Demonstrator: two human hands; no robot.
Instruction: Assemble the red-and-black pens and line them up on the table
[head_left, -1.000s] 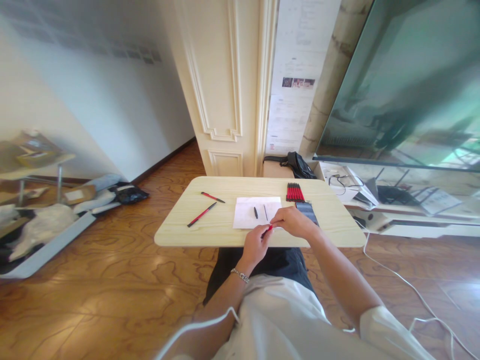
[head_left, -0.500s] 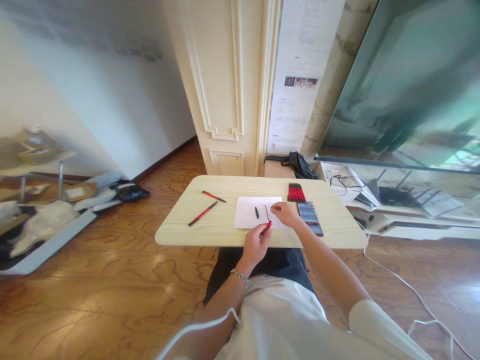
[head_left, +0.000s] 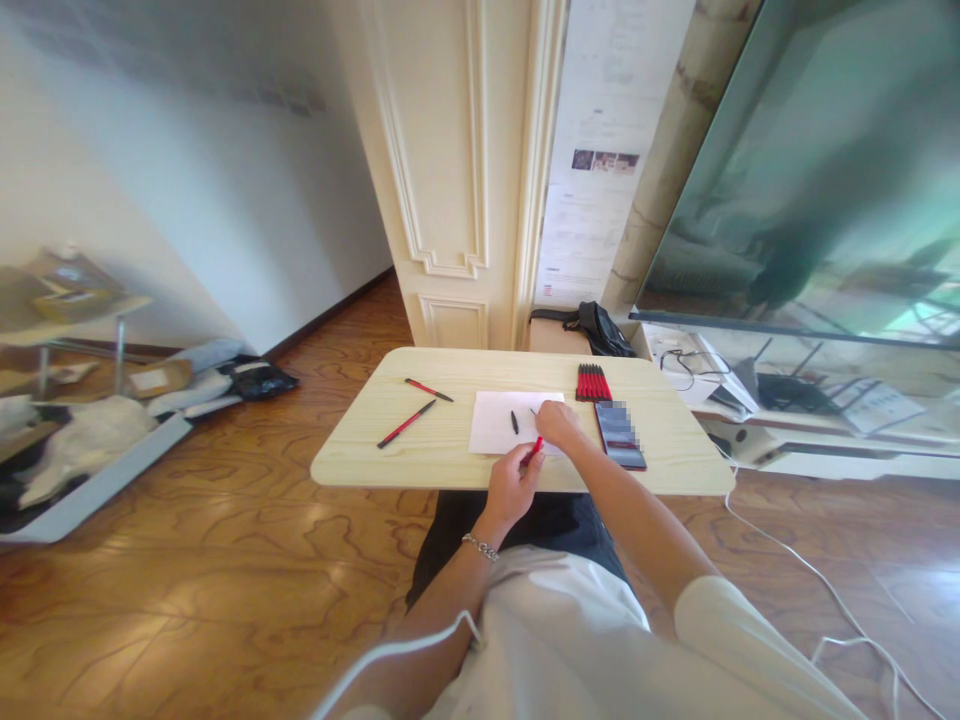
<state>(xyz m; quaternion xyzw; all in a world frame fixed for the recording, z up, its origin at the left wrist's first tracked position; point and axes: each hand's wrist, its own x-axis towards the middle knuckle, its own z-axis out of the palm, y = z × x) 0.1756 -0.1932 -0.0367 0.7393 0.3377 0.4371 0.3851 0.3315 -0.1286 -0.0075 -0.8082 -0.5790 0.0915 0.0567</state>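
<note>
My left hand [head_left: 514,485] is closed round a red pen barrel [head_left: 537,447], whose end sticks up past the fingers. Just above it, my right hand [head_left: 558,424] has its fingers curled together at a thin dark pen refill [head_left: 533,411]. Only the refill's upper end shows; the hand covers the rest. Both are over a white sheet of paper [head_left: 491,425]. A short black pen part [head_left: 515,422] lies on that sheet, left of the right hand.
Two red and black pens, one nearer [head_left: 406,424] and one farther [head_left: 429,390], lie on the left of the pale wooden table [head_left: 352,460]. At the right are a row of several red and black pens [head_left: 593,382] and a dark phone-like slab [head_left: 622,436].
My right hand has moved left and closed over the refill, which lay in fuller view before. The left hand keeps the red barrel in nearly the same place.
</note>
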